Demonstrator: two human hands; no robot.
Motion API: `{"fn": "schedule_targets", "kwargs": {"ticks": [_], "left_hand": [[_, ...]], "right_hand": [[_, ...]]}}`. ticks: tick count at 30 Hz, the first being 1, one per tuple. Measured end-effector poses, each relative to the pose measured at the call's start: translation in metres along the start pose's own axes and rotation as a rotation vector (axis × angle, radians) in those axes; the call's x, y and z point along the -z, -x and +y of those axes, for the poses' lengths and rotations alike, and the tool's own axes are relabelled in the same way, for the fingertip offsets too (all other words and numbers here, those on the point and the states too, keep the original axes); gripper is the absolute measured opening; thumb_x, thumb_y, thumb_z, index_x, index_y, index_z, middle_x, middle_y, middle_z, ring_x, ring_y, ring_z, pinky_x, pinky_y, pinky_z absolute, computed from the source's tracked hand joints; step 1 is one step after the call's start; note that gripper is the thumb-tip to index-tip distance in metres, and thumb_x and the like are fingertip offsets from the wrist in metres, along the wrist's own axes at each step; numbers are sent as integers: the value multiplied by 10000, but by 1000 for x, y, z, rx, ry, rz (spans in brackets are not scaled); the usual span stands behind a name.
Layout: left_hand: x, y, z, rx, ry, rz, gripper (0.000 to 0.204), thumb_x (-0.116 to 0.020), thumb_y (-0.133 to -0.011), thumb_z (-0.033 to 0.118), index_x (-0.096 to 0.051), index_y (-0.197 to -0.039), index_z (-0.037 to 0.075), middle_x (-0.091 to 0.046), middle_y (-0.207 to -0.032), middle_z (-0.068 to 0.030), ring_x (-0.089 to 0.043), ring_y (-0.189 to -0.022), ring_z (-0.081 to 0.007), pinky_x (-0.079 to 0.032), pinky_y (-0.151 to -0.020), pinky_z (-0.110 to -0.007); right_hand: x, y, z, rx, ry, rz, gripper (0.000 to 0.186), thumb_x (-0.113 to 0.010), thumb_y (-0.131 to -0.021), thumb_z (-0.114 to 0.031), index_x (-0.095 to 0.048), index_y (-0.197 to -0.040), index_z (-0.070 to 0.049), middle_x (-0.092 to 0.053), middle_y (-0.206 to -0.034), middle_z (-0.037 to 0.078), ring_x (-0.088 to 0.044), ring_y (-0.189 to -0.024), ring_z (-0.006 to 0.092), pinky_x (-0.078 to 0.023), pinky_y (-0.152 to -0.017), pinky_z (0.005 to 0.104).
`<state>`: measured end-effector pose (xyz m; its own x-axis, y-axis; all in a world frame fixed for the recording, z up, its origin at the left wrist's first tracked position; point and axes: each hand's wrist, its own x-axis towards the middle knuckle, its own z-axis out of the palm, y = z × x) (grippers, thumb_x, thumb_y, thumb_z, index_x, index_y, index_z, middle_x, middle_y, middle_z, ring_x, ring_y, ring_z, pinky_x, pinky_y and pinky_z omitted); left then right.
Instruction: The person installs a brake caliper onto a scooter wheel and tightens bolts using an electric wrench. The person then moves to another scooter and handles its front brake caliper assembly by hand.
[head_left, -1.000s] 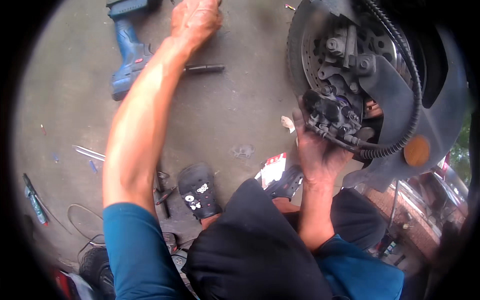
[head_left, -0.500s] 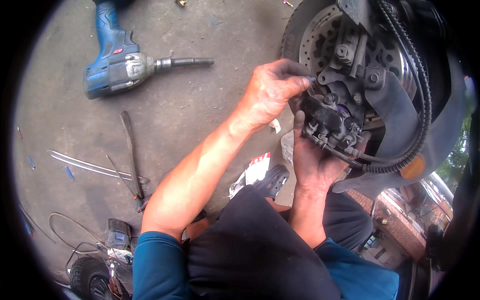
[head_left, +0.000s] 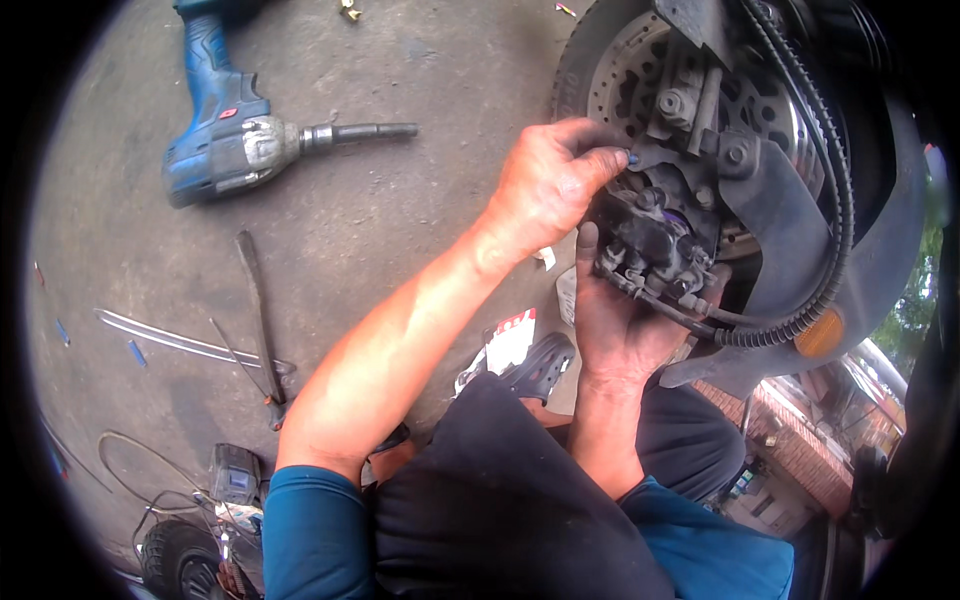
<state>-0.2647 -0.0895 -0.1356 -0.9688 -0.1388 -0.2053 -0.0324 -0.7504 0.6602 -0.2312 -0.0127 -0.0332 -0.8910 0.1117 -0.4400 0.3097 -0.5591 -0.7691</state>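
Observation:
A black, grimy brake caliper (head_left: 655, 240) hangs beside the wheel's brake disc (head_left: 625, 95), with a hose running from it. My right hand (head_left: 625, 330) cups the caliper from below, thumb up along its left side; the fingers behind it are partly hidden. At the caliper's upper left, my left hand (head_left: 555, 185) is closed in a pinch between thumb and forefinger. A small blue-tipped piece (head_left: 632, 159) shows at those fingertips, next to the metal bracket (head_left: 670, 160); most of it is hidden, and its kind is unclear.
A blue cordless impact wrench (head_left: 225, 140) with a long socket lies on the floor at upper left. Below it are a dark-handled tool (head_left: 255, 310) and a silver strip (head_left: 180, 338). A ribbed hose (head_left: 845, 200) curves down past the fender at right.
The view has shifted slightly, moving the scene a little to the left. Both hands keep nearly the same hold at the caliper, the left still pinching the small blue-tipped piece.

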Motion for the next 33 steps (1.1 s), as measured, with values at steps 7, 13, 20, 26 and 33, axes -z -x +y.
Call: {"fn": "schedule_targets", "kwargs": {"ticks": [7,13,20,26,33], "left_hand": [[-8,0,10,14,-61,72,189,-654,-814,107,-641,-925,-45,-654,-760,-71,-595,-687,-120,-482,-620,-259],[-8,-6,22,5,-264,35,164,-640,-815,90,-627,-893,-53,-645,-721,-76,-593,-646,-120,-480,-590,-267],[-6,-9,22,-35,-306,-43,137,-619,-813,56,-628,-915,-36,-644,-772,-76,-601,-701,-128,-479,-635,-267],[-1,-10,22,-621,-1015,-110,159,-637,-815,52,-629,-954,-26,-654,-858,-66,-603,-786,-113,-485,-695,-261],[-9,-4,18,97,-57,23,180,-641,-809,43,-626,-961,-53,-652,-844,-77,-599,-759,-136,-495,-691,-283]], "right_hand": [[-5,3,0,37,-7,33,733,-580,-788,-575,-413,-1339,-120,-422,-1370,98,-373,-1270,295,-265,-1062,503],[5,-1,2,-12,-133,-91,645,-582,-803,-533,-467,-1311,-152,-453,-1352,76,-376,-1279,266,-247,-1077,516],[7,-2,-2,-19,-102,-49,665,-569,-809,-563,-438,-1328,-168,-443,-1359,57,-388,-1269,255,-290,-1038,518],[2,0,0,-7,-165,-50,655,-602,-807,-531,-457,-1315,-144,-463,-1339,75,-398,-1264,268,-240,-1082,531],[6,5,-1,-48,-178,-49,666,-569,-833,-537,-427,-1314,-99,-468,-1328,67,-418,-1249,238,-278,-1081,466]]}}
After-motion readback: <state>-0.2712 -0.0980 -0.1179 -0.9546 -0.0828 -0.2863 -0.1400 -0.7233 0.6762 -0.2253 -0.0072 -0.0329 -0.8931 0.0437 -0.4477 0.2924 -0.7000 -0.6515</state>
